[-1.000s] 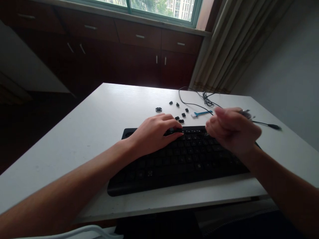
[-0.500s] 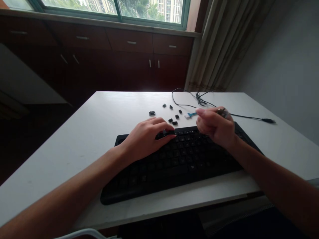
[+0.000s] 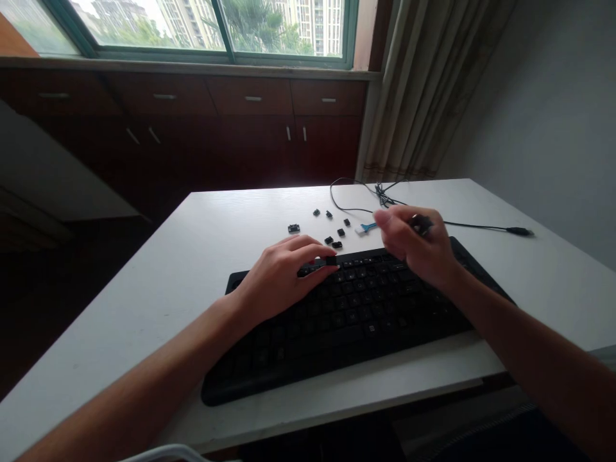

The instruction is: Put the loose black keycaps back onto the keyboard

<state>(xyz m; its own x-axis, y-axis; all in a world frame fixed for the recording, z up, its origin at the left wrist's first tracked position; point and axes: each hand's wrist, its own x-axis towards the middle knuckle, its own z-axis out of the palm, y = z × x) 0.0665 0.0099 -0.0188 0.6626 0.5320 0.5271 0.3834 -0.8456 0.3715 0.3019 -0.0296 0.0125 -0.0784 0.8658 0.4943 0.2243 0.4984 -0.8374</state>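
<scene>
My left hand [image 3: 283,276] rests over the upper left of a black keyboard [image 3: 356,333]. Its thumb and fingertips pinch a small black keycap [image 3: 331,260] near the top row. My right hand [image 3: 416,240] is raised above the keyboard's upper right, fingers curled closed. A dark, shiny-ended object [image 3: 421,223] sticks out of that fist, its kind unclear. By the right thumb is a blue brush [image 3: 369,226] with a white end; its far part is hidden behind the hand. Several loose black keycaps [image 3: 341,231] lie on the table behind the keyboard.
The white table [image 3: 144,308] carries a bundled black cable [image 3: 382,194], whose plug end [image 3: 520,231] lies at the right. Beyond the table stand dark red cabinets [image 3: 250,138] below a window, with a curtain [image 3: 409,96] beside it. A white curved tube [image 3: 168,452] shows at the bottom edge.
My view has tilted up slightly. The keycap between my left fingertips shows more plainly. My right fist has turned a little and stays above the keyboard.
</scene>
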